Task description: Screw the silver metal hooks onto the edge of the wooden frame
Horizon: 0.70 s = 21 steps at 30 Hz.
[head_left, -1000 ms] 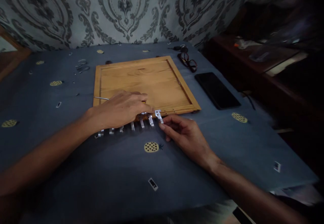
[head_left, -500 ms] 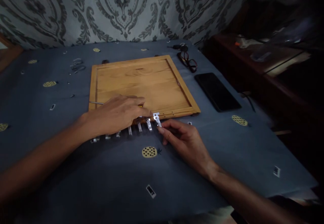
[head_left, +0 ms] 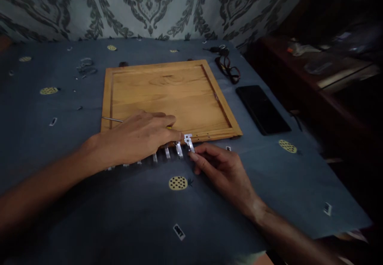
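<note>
A wooden panel with a raised frame lies flat on the blue cloth. Several shiny metal clips stick out in a row along its near edge, some partly hidden by my left hand. This hand rests palm down over that edge, fingers closed round a screwdriver; its thin shaft points left and a bit of yellow handle shows beneath the fingers. Between thumb and forefinger, my right hand pinches the lower end of a metal bracket, whose holed top lies at the panel's near edge. My left fingertips are beside that top.
Right of the panel lies a black phone, with eyeglasses and keys behind it. Small metal pieces are scattered on the cloth at the left. A patterned curtain hangs behind; a dark wooden unit stands at the right.
The camera view has shifted slightly. Both hands keep their holds, and the bracket stays at the panel's near edge, with its top tipped only a little differently.
</note>
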{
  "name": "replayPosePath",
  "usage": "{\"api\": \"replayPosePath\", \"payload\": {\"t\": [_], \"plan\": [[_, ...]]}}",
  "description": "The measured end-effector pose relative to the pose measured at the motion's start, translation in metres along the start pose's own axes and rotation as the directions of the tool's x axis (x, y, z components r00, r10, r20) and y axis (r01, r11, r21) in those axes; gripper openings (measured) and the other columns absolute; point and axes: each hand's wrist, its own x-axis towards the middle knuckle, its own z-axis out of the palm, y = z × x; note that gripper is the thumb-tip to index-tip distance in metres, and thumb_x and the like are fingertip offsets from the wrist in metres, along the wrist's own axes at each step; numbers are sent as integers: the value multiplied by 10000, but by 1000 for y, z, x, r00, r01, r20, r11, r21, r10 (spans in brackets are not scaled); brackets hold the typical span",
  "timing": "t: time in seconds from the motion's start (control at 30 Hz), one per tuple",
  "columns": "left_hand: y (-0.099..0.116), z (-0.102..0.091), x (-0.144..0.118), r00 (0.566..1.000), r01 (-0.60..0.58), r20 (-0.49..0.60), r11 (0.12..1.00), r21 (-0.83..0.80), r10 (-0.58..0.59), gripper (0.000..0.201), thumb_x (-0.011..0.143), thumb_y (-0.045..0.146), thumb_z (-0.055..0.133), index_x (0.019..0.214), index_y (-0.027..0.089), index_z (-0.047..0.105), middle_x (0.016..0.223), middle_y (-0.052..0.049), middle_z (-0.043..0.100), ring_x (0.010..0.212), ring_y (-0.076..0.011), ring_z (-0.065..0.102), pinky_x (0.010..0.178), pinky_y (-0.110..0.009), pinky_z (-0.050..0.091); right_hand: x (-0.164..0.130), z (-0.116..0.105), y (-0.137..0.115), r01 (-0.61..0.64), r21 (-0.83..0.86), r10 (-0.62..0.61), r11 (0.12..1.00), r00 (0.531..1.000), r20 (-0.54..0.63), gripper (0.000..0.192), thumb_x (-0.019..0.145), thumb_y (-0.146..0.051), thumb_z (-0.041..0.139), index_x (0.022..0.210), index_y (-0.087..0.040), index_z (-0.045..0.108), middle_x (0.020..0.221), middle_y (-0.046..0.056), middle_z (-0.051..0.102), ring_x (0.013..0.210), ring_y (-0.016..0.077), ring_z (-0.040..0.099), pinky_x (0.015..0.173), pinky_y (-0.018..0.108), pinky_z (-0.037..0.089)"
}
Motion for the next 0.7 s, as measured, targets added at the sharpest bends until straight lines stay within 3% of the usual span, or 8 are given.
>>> {"api": "replayPosePath", "payload": {"t": [0.5, 0.7], "plan": [[1, -1, -1, 999, -26, 22, 1000, 8, 26, 340, 984, 133, 445, 1212, 315, 621, 971, 0, 618, 827, -144, 555, 629, -278, 255, 0, 0, -3, 4, -50, -3, 999, 1000, 10, 169, 908, -325, 620, 803, -204, 674, 586, -43, 592, 520, 95, 560, 520, 218, 448], [1, -1, -2, 999, -28, 33, 1000, 4, 28, 355, 976, 114, 421, 1190, 306, 630, 930, 0, 605, 757, -137, 532, 611, -294, 234, 0, -2, -7, 0, -78, 2, 997, 1000, 25, 189, 918, -337, 603, 794, -207, 662, 588, -29, 600, 536, 111, 563, 536, 243, 457]]}}
